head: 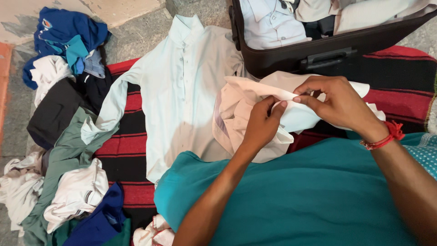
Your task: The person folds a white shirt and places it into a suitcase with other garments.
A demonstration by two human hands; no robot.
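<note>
From the head camera I look straight down at my own two hands working over a pale pink shirt. It lies bunched on a red-and-black striped blanket, just in front of my teal-clad lap, and partly overlaps a light mint shirt spread flat beside it.

My left hand is closed in a pinch, thumb and forefinger nipping a fold of the pink cloth near its upper edge. My right hand, with a red thread band at the wrist, is also pinched shut on the same edge, its fingertips nearly meeting those of the left.

I judge the garment light, soft and limp: it will sag wherever it is not held, and it creases readily, as the rumpled folds show. It is not fragile or slippery. The best hold, I think, is along a seam or the hemmed edge, where the cloth is doubled and gives the fingers something firm.

The shirt itself is a washed-out pink, almost white where the light strikes, crumpled in loose layers.

Beyond it sits an open dark suitcase with folded pale garments inside. At the left lies a heap of loose clothes, blue, white, black and green, on the stone floor.
</note>
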